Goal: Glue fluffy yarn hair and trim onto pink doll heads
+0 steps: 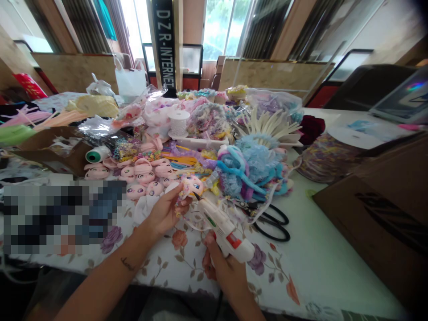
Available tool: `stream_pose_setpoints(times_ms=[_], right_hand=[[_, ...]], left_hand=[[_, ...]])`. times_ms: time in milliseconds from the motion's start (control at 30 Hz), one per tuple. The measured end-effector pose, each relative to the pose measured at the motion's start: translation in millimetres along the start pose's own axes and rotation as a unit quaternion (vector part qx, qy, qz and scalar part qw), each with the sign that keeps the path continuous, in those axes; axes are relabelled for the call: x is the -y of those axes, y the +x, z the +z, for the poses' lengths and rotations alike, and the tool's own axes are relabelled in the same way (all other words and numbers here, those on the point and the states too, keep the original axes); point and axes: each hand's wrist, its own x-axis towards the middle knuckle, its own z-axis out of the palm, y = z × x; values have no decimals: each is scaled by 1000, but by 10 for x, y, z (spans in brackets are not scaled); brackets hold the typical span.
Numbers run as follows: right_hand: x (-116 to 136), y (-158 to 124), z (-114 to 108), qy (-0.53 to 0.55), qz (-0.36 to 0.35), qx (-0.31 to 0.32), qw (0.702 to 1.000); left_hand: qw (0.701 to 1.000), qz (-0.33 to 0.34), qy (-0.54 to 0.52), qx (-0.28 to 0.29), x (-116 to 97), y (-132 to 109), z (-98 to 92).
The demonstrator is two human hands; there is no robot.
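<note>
My left hand is closed around a small pink doll-face piece with beaded trim, held just above the flowered tablecloth. A white glue gun sits in the grip of my right hand, its dark nozzle touching the pink piece. Several more pink doll faces lie in rows just left of my left hand.
Black scissors lie right of the glue gun. A heap of blue and purple lace trims, a white thread spool, bags of craft bits and cream comb pieces crowd the middle. Cardboard boxes stand at right.
</note>
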Motion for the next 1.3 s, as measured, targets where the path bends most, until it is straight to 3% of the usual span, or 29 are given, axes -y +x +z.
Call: stream_pose_setpoints(times_ms=[1300], right_hand=[[3,0,-4,38,34,-17,999]], left_hand=[[999,11,-26,17,-27,-1,13]])
